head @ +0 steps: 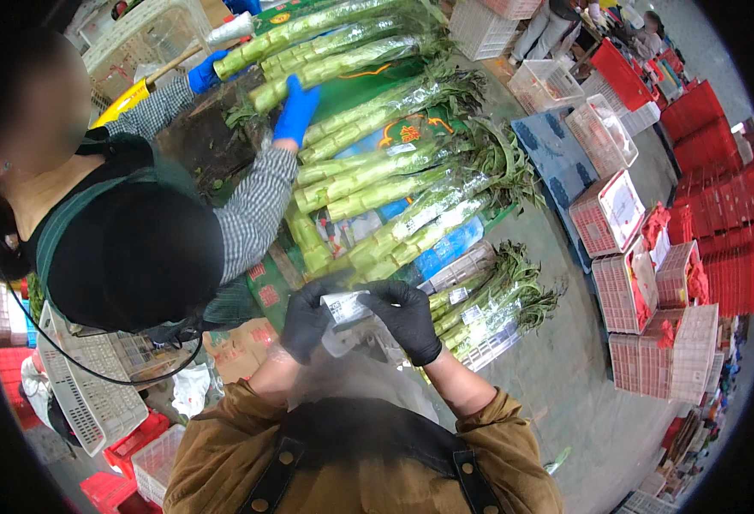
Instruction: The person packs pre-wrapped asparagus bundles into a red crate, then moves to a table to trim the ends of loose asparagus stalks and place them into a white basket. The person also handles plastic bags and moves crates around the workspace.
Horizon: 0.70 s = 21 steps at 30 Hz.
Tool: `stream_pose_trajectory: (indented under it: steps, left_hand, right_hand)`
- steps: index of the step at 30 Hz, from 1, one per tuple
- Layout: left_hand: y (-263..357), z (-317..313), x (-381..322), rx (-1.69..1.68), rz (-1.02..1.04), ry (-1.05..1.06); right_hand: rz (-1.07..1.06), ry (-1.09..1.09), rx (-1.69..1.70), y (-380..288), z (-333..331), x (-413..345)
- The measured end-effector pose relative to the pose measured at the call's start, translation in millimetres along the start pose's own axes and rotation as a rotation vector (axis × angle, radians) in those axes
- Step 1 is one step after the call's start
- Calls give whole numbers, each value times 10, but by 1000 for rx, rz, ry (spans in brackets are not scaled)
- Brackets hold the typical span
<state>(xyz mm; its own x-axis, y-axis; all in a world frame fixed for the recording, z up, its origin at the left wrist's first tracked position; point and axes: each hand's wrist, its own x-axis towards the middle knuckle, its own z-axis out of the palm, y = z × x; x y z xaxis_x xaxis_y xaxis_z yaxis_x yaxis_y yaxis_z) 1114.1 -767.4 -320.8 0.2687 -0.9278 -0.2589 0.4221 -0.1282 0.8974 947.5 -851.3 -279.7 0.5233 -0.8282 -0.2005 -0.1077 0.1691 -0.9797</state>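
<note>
My left hand (306,319), in a black glove, grips the left end of a white printed label (346,306). The other end is pinched by the fingers of my right hand (409,318), also black-gloved. Below the label hangs something translucent, perhaps film or backing; what it is, I cannot tell. Beyond my hands, celtuce stalks (377,247) with leafy tops, many wrapped in clear film, lie in rows on a work surface. More wrapped celtuce (479,315), some bearing labels, lies over a light crate to the right of my right hand.
At the left a co-worker in blue gloves (298,112) handles celtuce stalks. White and red crates (640,360) are stacked along the right. A blue pallet (553,160) lies on the floor behind the leafy tops. A white crate (88,379) stands at lower left.
</note>
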Motion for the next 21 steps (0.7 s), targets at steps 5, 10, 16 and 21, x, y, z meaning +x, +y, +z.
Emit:
stream_pose_trajectory:
  steps: [5,10,16,21]
  left_hand:
    - [10,-237,30,374,7,68]
    - [38,-777,120,788,168,123]
    - [-48,-934,475,605,292,-133]
    - [-237,-870,1242,1020,64,-134]
  right_hand:
    - [-222,241,-110,-183,-60,162]
    - [-297,429,7,-702,-664,762]
    - [-402,331,46,-1145,-610,1654]
    - [-315,322,27,-1027,-270,1910]
